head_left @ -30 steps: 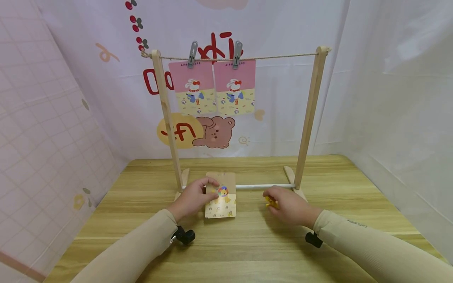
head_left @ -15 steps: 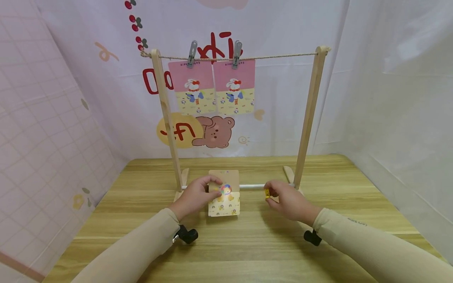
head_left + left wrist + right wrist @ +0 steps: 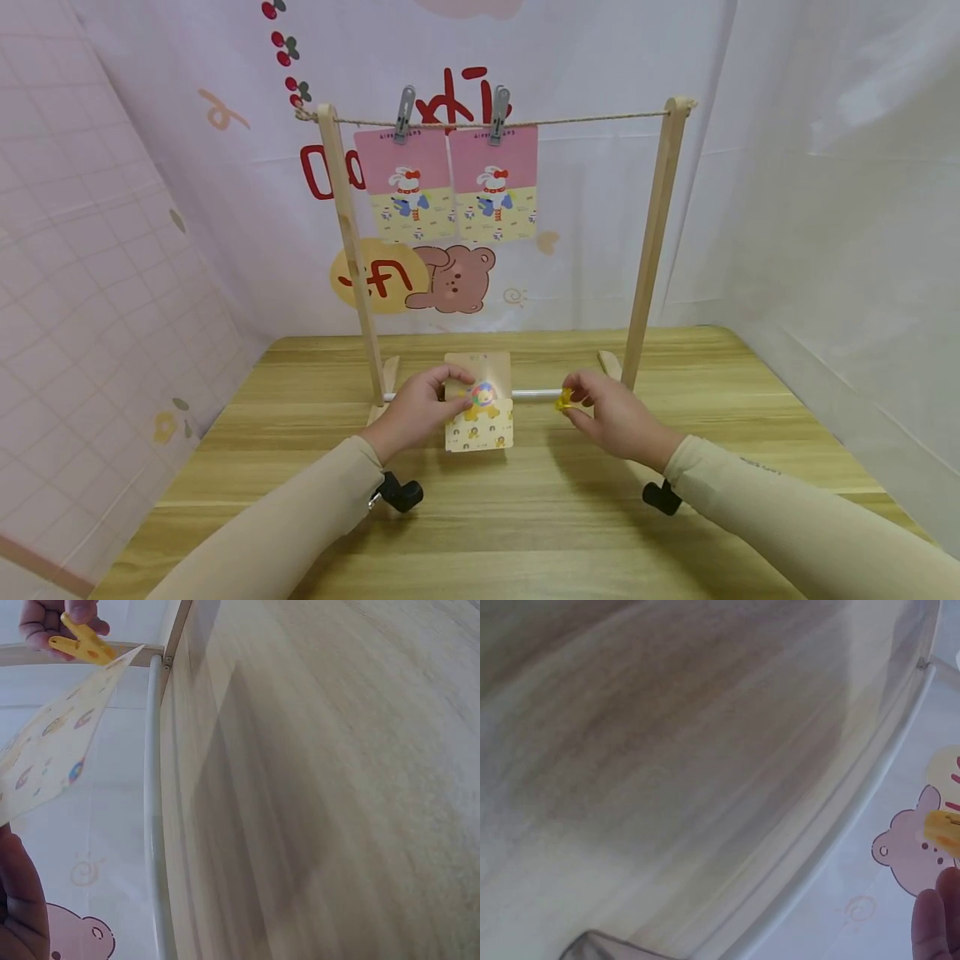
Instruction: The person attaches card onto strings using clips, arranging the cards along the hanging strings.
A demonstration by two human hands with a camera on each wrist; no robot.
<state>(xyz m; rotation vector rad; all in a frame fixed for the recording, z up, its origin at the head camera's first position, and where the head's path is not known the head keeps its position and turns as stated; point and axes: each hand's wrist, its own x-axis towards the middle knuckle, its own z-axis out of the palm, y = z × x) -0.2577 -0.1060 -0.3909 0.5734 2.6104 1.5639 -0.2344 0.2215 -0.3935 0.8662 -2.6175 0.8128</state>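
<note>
My left hand [image 3: 418,410] pinches a printed card [image 3: 480,427] with a lion picture, tan above and pale yellow below, by its left side. In the left wrist view the card [image 3: 56,739] stands off the table, its shadow falling on the wood. To its right, my right hand [image 3: 617,417] holds a small yellow clothespin [image 3: 564,400] between thumb and fingers. That clothespin [image 3: 84,643] appears beyond the card's far corner in the left wrist view. In the right wrist view only some fingertips [image 3: 930,922] and part of the yellow clothespin [image 3: 943,829] show.
A wooden frame with a left post [image 3: 348,242] and right post [image 3: 654,250] carries a twine line [image 3: 600,120]. Two pink-and-yellow rabbit cards [image 3: 411,187] hang from it by grey clips [image 3: 405,115]. A white rod [image 3: 536,392] joins the posts low down, behind the hands.
The left hand and lion card have risen slightly and shifted right. My right hand has lifted a little and turned the yellow clothespin, which now points more toward the card.
</note>
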